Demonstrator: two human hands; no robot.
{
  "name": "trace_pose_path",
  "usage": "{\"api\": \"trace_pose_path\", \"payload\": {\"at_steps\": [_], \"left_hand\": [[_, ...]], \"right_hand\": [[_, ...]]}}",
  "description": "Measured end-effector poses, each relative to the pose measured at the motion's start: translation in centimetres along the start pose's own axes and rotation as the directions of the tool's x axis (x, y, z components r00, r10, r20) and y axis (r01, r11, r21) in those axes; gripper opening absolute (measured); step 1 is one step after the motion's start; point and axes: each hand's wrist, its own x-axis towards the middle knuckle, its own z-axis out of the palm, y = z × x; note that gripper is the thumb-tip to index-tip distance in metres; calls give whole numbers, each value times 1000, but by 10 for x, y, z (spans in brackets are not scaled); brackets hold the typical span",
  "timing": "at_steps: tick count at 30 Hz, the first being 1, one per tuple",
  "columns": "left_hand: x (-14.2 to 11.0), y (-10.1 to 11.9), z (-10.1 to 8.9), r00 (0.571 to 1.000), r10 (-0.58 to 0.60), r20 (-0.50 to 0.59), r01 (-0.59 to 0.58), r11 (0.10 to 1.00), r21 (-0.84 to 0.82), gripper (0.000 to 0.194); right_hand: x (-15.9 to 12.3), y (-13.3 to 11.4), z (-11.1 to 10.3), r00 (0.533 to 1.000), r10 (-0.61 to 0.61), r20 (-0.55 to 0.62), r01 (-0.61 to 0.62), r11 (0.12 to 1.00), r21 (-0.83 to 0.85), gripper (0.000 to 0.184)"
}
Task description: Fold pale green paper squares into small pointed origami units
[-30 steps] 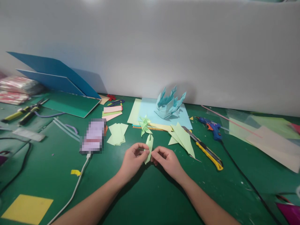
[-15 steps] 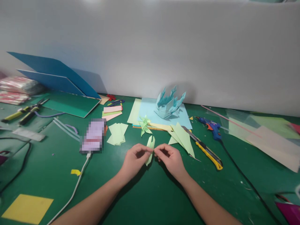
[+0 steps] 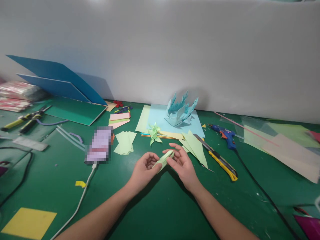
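Between my two hands is a narrow strip of folded pale green paper point(image 3: 164, 160), tilted up to the right above the table. My left hand point(image 3: 145, 169) pinches its lower left end between thumb and fingers. At the upper right end, my right hand point(image 3: 182, 166) has its thumb and fingers closed around the paper, with the index finger raised a little. Just beyond lies a light green origami flower point(image 3: 154, 134). A blue folded-paper crown shape point(image 3: 180, 111) stands behind it on sheets of light blue paper point(image 3: 157, 115).
Green paper pieces point(image 3: 125, 142) lie left of my hands, beside a blurred phone point(image 3: 100, 145) with a white cable point(image 3: 83, 193). To the right are more green pieces point(image 3: 196, 146), a yellow utility knife point(image 3: 222, 163) and a blue glue gun point(image 3: 227, 135). A white wall point(image 3: 160, 53) rises behind.
The folded green paper has turned from nearly upright to slanting up to the right. My right hand's fingers have lifted and spread along its upper end. My left hand has shifted slightly lower.
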Motion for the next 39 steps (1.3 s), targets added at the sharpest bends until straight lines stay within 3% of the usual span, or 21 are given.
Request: {"api": "trace_pose_path", "payload": {"at_steps": [6, 13, 22, 31, 39], "left_hand": [[-1, 2, 0, 1000, 21, 5, -21, 1000, 5, 18], [0, 0, 0, 989, -133, 63, 138, 986, -89, 31], [2, -3, -1, 987, -156, 33, 158, 984, -80, 32], [1, 8, -8, 951, -267, 156, 292, 940, -175, 40], [2, 3, -4, 963, -256, 81, 265, 953, -143, 43]], "right_hand": [[-2, 0, 0, 999, 13, 48, -10, 997, -74, 30], [0, 0, 0, 1000, 13, -3, -14, 988, -156, 18], [-2, -3, 2, 999, -29, -19, 22, 959, -284, 13], [-3, -1, 2, 991, -135, -8, 123, 924, -362, 9], [-5, -1, 5, 945, -318, 69, 316, 843, -436, 9]]}}
